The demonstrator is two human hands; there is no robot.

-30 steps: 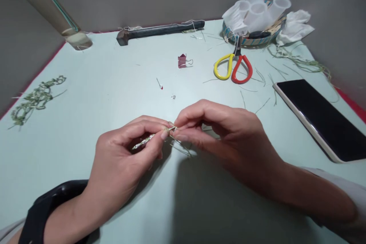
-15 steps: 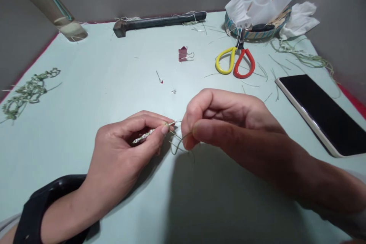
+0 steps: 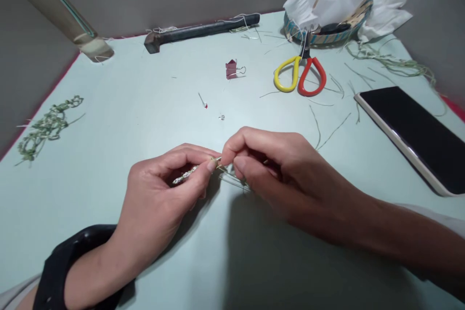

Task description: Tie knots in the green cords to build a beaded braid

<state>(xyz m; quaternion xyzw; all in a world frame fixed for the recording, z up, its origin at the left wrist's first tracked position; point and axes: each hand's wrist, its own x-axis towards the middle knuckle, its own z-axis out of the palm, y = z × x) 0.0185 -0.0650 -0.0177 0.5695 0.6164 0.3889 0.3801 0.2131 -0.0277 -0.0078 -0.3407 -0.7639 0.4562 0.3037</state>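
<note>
Between the thumb and forefinger of my left hand is a small braided cord in green and white, its tail showing under the palm. A thin pale tip pokes out past the thumb; I cannot make out what it is. My right hand is closed close beside it, its fingertips almost touching those of my left. Thin green threads run from the braid to the right fingers, which pinch them. The exact grip of the right fingertips is partly hidden.
Ahead lie a red-tipped pin, a binder clip and a hammer. Scissors with yellow and red handles rest before a basket of plastic tubes. A phone lies right, a knotted green cord left.
My right hand has come down and left, closer to my left fingertips, and the loose thread loop is now drawn straighter. My left hand keeps its pinch. The camera view has shifted slightly.
</note>
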